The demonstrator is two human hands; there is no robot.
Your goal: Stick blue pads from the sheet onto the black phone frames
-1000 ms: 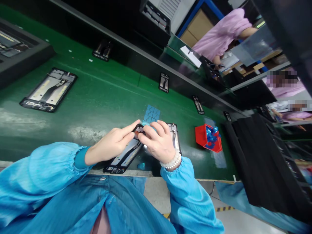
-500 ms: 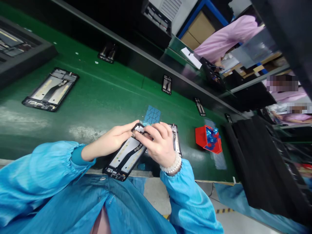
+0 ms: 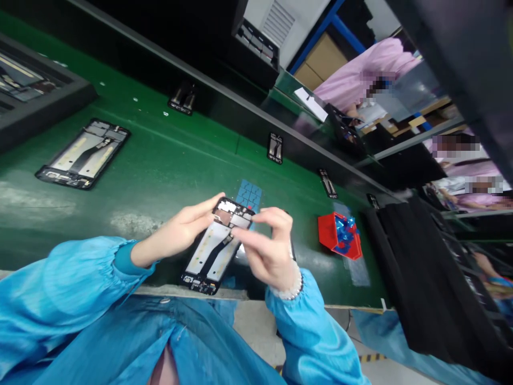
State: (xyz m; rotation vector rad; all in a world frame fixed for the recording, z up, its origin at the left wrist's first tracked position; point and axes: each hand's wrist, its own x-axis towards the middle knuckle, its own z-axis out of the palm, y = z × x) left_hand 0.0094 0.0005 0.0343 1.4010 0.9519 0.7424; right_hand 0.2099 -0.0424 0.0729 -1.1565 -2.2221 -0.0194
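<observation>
An opened smartphone (image 3: 214,250), its inner parts facing up, is held tilted above the bench's near edge. My left hand (image 3: 180,232) grips it by the upper left side, fingers closed on the frame. At the upper right corner, the bent thumb and index finger of my right hand (image 3: 270,248) pinch the phone across a grey plate (image 3: 241,220). A bracelet of white beads circles the right wrist. Just beyond the phone lies a sheet of blue stickers (image 3: 248,193). Another phone is mostly hidden behind my right hand.
A second opened phone (image 3: 85,153) lies on the green bench (image 3: 160,171) at left, near a black tray (image 3: 76,93). At right stands a red bin (image 3: 327,233) with blue film scraps. Black cloth (image 3: 425,283) drapes the right end. People in pink work beyond the shelf.
My right fingers have lifted off the phone's top middle and moved to its right corner, uncovering the inner parts there. The left hand keeps its grip. The view has shifted slightly.
</observation>
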